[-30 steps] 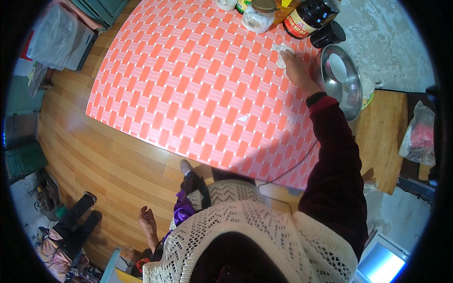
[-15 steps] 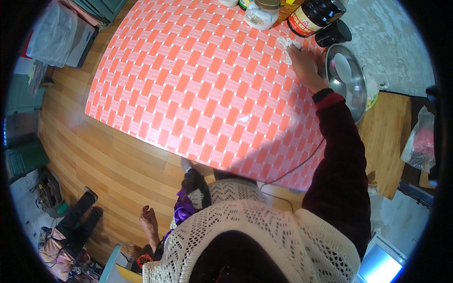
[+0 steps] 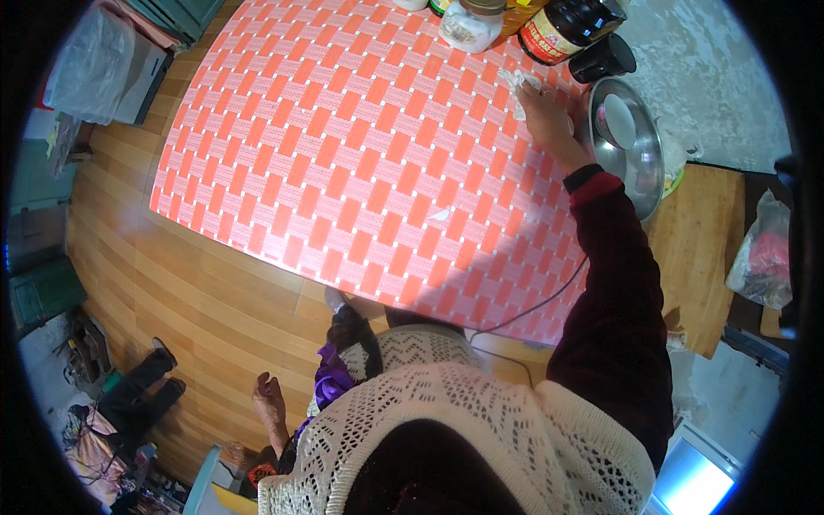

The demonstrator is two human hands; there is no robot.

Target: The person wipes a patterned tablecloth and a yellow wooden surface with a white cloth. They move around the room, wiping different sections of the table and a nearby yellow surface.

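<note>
My right hand (image 3: pixel 548 118) is at the far right of the table, its fingers closed on a crumpled white cloth (image 3: pixel 518 86) pressed to the red-and-white patterned tabletop (image 3: pixel 343 172). Close beside that wrist stands a steel basin (image 3: pixel 651 163) with a white bowl (image 3: pixel 620 122) in it. Just beyond the hand are a black cup (image 3: pixel 604 60) and a large dark jar with a red label (image 3: pixel 558 39). A small white scrap (image 3: pixel 439 215) lies on the tabletop. My left hand does not show.
A glass jar of white contents (image 3: pixel 470 30) stands at the far edge. A dark cord (image 3: pixel 536 307) crosses the near right corner. Right of the table is a wooden board (image 3: pixel 699 249). Another person's hand (image 3: pixel 269 399) is at lower left, and someone's legs (image 3: pixel 142 399) show beyond it.
My right hand and the white cloth have shifted slightly, and the cloth's folds look different. The whole view has moved a little.
</note>
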